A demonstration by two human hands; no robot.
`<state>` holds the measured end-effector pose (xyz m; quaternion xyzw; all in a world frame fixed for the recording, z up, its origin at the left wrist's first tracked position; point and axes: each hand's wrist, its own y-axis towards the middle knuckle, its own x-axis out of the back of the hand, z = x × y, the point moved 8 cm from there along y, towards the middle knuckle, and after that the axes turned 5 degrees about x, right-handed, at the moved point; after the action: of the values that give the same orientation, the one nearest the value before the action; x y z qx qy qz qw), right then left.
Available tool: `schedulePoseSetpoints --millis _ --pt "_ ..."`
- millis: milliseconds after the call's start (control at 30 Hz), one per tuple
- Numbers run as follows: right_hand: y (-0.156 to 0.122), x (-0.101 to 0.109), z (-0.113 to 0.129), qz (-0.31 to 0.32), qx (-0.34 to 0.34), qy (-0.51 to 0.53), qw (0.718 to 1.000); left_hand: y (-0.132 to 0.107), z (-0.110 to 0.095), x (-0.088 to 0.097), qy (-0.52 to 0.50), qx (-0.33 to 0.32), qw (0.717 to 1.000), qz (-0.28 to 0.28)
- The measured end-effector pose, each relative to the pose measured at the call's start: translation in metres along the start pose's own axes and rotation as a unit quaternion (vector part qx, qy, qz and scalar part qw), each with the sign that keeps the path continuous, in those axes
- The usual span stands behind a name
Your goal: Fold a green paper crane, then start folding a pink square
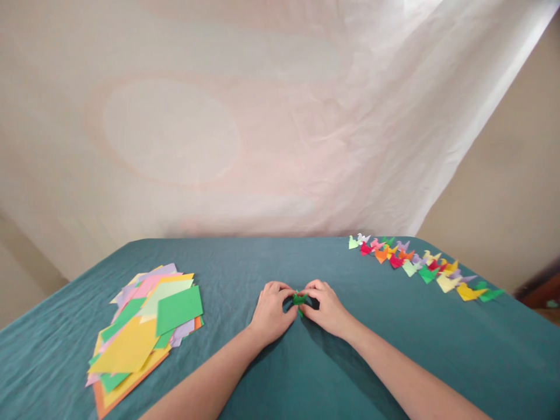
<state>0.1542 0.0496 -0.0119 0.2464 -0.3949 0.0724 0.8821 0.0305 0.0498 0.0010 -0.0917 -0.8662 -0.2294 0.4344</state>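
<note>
A small folded green paper piece (300, 300) sits between my two hands at the middle of the teal table (394, 350). My left hand (272, 313) pinches its left side with curled fingers. On its right side, the fingers of my right hand (326, 307) are likewise closed. Both hands rest low on the cloth, and most of the paper is hidden behind the fingers.
A loose pile of coloured paper squares (144, 326) lies at the left. A row of several small folded paper figures (420, 265) runs along the far right edge. A pale sheet (262, 116) hangs behind the table.
</note>
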Motion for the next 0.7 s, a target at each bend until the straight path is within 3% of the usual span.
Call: schedulePoseSetpoints --millis 433,700 --pt "0.0016 -0.0022 0.0010 0.031 0.015 -0.036 0.999 -0.0006 -0.0004 0.0007 0.004 0.001 1.000 -0.002" --pt "0.0005 0.0033 0.0021 0.009 0.005 -0.004 1.000 0.0001 0.0012 0.0025 -0.019 -0.001 1.000 -0.015"
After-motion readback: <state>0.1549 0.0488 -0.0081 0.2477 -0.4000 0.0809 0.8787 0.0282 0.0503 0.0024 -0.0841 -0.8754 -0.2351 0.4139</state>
